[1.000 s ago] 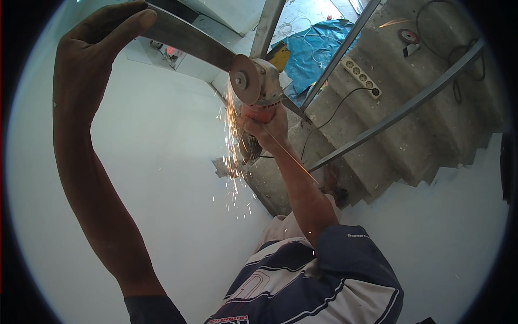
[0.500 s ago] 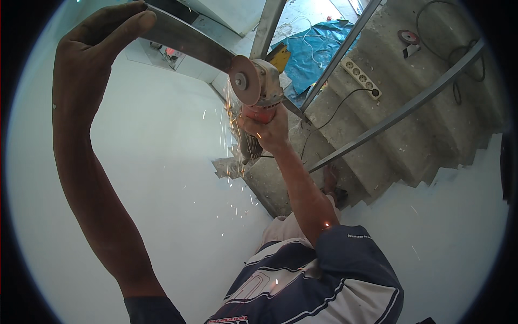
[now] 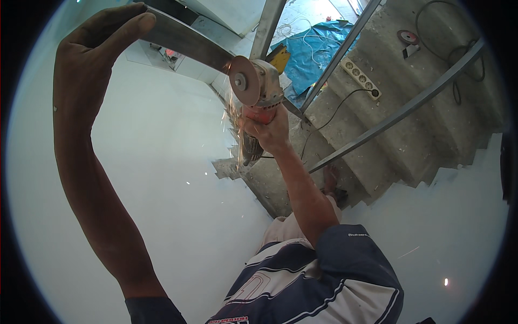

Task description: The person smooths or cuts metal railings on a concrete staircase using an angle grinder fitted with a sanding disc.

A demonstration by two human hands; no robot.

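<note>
In the head view, the angle grinder (image 3: 264, 89) sits near the centre, its red body wrapped by the right hand (image 3: 272, 129), whose grip is firm around it. Up and left of the grinder, the left hand (image 3: 86, 62) has its grip closed on the far end of a flat metal bar (image 3: 189, 43), thumb along one side and fingers curled behind. The bar slopes down to the grinder, where the disc (image 3: 244, 81) appears to meet its near end; the exact contact is hidden behind the disc. Orange sparks (image 3: 232, 110) stream below the disc, so the grinding looks under way rather than finished. The bar reads as one piece up to the disc; how deep the metal has been worked, and how much is left, cannot be told. Just above the grinder a metal upright (image 3: 265, 32) rises, and to its right a slanting rail (image 3: 399, 110) crosses the concrete stairs (image 3: 386, 140). As for containers, none can be made out for certain; right of the grinder, a power strip (image 3: 360, 78) has a dark plug in its end socket. Beyond the grinder lies a blue tarp (image 3: 315, 48), and far to its right a loose disc (image 3: 408, 36).
</note>
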